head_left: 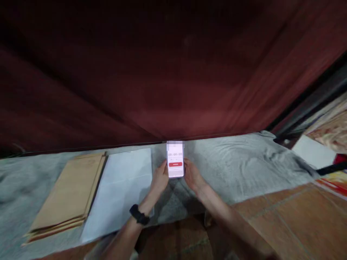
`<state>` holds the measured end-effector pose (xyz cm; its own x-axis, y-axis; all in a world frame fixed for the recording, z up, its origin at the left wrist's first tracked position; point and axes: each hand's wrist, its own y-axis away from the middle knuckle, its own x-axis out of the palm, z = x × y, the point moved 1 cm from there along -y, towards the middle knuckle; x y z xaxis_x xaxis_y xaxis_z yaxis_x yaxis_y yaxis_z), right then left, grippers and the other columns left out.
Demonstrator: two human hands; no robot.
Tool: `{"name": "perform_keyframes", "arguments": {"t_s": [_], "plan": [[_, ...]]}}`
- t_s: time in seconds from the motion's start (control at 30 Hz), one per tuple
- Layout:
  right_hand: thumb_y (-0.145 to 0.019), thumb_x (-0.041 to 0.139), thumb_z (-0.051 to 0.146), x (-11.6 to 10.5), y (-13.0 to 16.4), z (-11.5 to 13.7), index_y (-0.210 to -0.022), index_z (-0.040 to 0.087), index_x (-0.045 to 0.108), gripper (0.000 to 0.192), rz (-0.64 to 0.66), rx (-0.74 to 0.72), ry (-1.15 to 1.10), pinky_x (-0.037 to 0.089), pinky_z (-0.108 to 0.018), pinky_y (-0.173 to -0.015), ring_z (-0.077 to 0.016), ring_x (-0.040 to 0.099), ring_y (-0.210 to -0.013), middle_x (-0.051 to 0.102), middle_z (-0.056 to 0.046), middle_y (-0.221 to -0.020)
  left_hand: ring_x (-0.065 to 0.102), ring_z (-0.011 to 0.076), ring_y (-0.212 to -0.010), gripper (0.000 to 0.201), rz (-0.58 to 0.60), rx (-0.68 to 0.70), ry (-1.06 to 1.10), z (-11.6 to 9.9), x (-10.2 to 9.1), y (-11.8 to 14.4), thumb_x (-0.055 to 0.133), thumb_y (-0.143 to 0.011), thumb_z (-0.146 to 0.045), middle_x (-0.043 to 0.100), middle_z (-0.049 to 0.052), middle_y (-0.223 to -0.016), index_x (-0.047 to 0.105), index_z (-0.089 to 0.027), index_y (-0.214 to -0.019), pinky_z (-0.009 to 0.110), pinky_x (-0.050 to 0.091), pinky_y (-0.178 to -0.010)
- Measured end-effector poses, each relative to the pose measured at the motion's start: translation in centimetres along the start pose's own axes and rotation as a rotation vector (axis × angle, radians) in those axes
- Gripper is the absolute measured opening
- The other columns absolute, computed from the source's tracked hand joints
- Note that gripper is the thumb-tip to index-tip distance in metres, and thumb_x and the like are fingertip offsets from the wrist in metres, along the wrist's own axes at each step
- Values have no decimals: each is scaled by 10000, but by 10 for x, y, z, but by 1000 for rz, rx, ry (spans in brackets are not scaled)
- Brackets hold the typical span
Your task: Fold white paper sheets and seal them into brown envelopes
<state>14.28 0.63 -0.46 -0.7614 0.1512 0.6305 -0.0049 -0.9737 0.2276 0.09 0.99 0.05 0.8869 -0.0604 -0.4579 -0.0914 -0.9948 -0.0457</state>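
Observation:
A smartphone (175,159) stands upright on the grey cloth (244,159), its lit screen showing a timer readout and a red button. My left hand (159,178) grips its left edge and my right hand (192,175) grips its right edge. A black band sits on my left wrist. The phone leans near the dark red curtain (162,72) behind it.
Left of my hands lies a stack of white sheets (119,191), and beside it a pile of brown envelopes (67,195). A white box (314,151) and colourful items sit at the far right. Brown tiled floor (298,216) lies in front.

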Motion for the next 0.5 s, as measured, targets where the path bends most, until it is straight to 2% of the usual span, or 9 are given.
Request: {"name": "perform_keyframes", "arguments": {"t_s": [0.27, 0.5], "plan": [[-697, 672, 339, 1, 3, 5, -784, 276, 659, 109, 24, 5, 26, 558, -438, -811, -283, 689, -945, 724, -4, -780, 711, 278, -1081, 390, -31, -9, -43, 4, 3, 1, 446, -944, -195, 751, 137, -1169, 653, -148, -1271, 462, 524, -1007], [-709, 665, 359, 2, 1, 6, -859, 271, 701, 178, 5, -24, 31, 548, -422, -824, -272, 686, -943, 730, -6, -816, 694, 256, -1123, 424, -26, 21, -91, 5, 4, 0, 400, -964, -194, 723, 140, -1238, 604, -137, -1331, 432, 535, -997]]}}
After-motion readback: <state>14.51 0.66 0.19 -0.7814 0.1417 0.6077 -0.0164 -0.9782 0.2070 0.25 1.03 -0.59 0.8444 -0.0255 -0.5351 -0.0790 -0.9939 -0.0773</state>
